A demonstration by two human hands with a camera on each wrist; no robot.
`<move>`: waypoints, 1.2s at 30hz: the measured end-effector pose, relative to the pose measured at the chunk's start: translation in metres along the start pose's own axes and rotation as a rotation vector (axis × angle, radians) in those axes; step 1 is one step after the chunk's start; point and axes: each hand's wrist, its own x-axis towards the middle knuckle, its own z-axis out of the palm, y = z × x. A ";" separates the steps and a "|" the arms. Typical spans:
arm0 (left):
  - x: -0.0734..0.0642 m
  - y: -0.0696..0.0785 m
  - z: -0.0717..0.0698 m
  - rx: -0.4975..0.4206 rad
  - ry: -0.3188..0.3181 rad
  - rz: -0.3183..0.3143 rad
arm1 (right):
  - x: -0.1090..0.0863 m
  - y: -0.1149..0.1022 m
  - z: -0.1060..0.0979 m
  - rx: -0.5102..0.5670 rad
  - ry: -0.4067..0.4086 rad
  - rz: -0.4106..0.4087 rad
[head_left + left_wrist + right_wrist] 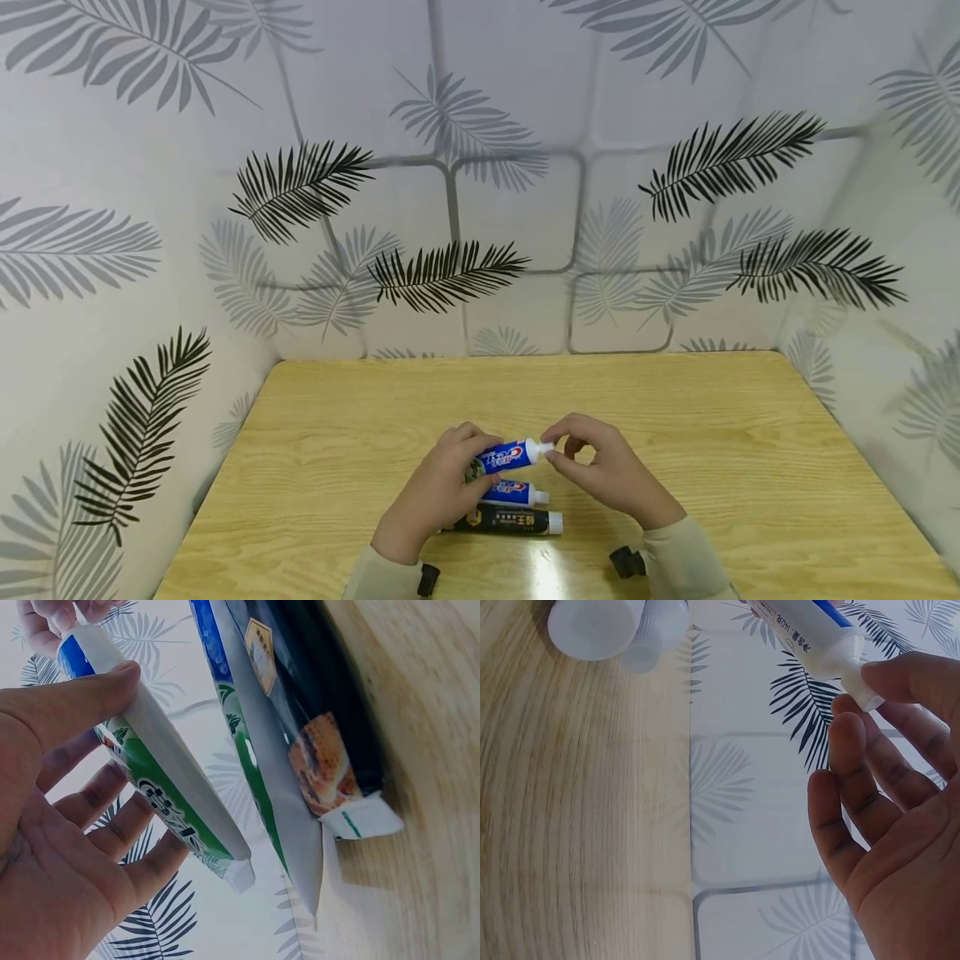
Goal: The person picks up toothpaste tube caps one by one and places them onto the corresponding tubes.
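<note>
My left hand (444, 475) grips a blue, white and green toothpaste tube (504, 457) above the table, its thumb on one side and fingers under the other. At the tube's neck, my right hand (607, 467) pinches the white cap (861, 686) between thumb and fingertips. The cap is on the tube's end as far as the right wrist view shows. Just below the held tube lies a second blue and green toothpaste tube (512, 492). Beside that one is a black toothpaste tube (517, 521) with a white cap and a gold hexagon.
The light wooden table (337, 433) carries the two lying tubes near its front. Behind and at both sides stands a pale leaf-patterned backdrop (510, 317). Black wrist straps or mounts (627, 562) show near the sleeves.
</note>
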 end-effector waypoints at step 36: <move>-0.002 0.003 -0.001 -0.024 -0.008 0.029 | -0.001 -0.009 -0.003 -0.024 -0.053 0.083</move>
